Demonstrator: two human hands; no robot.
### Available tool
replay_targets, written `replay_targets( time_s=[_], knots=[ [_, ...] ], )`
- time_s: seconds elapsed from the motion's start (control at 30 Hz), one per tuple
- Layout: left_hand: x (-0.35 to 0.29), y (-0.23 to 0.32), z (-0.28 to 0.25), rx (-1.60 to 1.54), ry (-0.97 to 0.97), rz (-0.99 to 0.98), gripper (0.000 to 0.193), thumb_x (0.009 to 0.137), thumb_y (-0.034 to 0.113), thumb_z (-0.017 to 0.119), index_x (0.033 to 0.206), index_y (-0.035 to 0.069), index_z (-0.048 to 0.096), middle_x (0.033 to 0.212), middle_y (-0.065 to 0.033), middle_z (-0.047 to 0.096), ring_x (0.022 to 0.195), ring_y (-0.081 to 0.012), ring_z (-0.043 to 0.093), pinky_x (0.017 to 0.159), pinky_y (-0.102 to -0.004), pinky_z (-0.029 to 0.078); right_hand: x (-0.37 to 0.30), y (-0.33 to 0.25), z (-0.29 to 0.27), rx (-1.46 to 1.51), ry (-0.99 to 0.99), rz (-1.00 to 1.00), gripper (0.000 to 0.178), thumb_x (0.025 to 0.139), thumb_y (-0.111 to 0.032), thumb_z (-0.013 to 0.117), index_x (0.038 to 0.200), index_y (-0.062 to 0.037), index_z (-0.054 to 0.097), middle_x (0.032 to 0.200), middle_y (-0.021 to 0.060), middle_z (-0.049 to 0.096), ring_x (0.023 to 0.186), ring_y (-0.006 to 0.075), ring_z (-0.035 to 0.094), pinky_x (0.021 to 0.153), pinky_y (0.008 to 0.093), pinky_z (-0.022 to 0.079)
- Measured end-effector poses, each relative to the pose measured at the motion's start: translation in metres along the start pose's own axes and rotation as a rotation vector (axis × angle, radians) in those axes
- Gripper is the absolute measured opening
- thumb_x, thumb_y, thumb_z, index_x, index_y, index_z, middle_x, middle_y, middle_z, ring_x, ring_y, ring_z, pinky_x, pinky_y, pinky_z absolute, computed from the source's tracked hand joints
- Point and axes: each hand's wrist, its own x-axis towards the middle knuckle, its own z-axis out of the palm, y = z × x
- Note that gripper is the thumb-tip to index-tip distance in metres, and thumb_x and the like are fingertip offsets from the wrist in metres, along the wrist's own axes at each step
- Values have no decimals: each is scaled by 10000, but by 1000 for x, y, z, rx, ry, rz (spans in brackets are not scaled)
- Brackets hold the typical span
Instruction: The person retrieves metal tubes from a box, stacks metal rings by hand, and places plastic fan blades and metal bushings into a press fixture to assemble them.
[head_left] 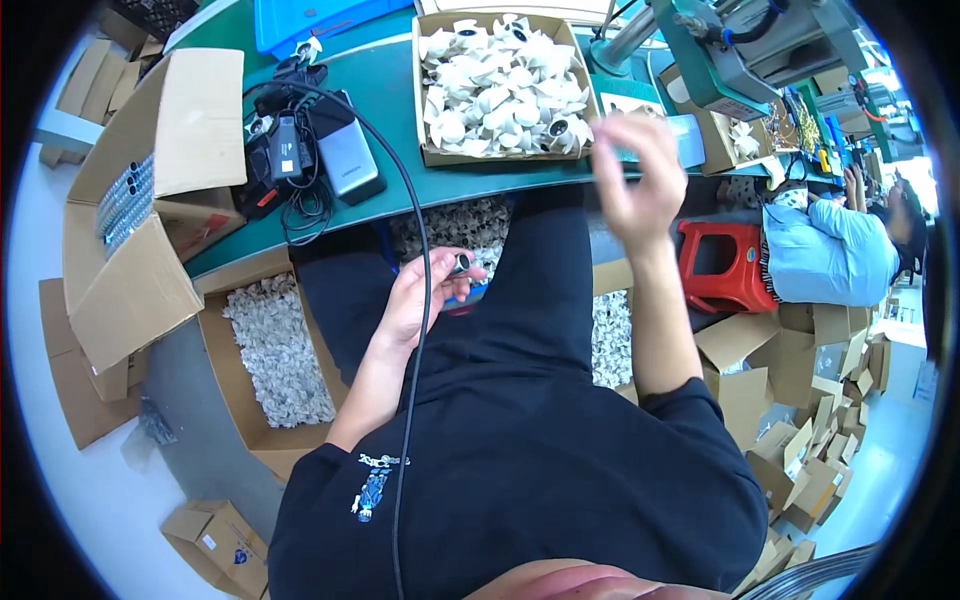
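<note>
My left hand is closed round a small dark cylindrical part with a pale ring at its end, above my lap. My right hand is raised by the right front corner of a shallow cardboard box of white fan impellers. Motion smears its fingers, and I see nothing plain between them. A few impellers in the box have dark round centres. Under the bench edge, between my legs, lies a heap of small pale parts.
A black cable hangs across the view, past my left hand. On the green bench stand a grey power box and a green press. Open cartons of pale parts flank me. A red stool and another person are right.
</note>
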Motion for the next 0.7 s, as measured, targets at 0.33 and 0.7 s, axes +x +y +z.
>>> replay_targets(
  time_s=[0.33,0.7],
  knots=[
    [33,9,47,167,-228,-19,296,1011,233,523,1159,-12,599,1049,-139,696,814,-88,601,774,-245,483,-64,-41,0,460,-478,374,270,740,-102,787,991,-52,703,888,85,657,826,238,618,725,328,512],
    [26,13,17,331,29,-28,341,1011,274,514,1128,-33,607,1005,-163,696,787,-127,581,770,-286,489,-5,78,-34,-205,-72,491,272,833,-281,740,1001,-67,750,938,128,654,816,252,637,749,340,514]
  ],
)
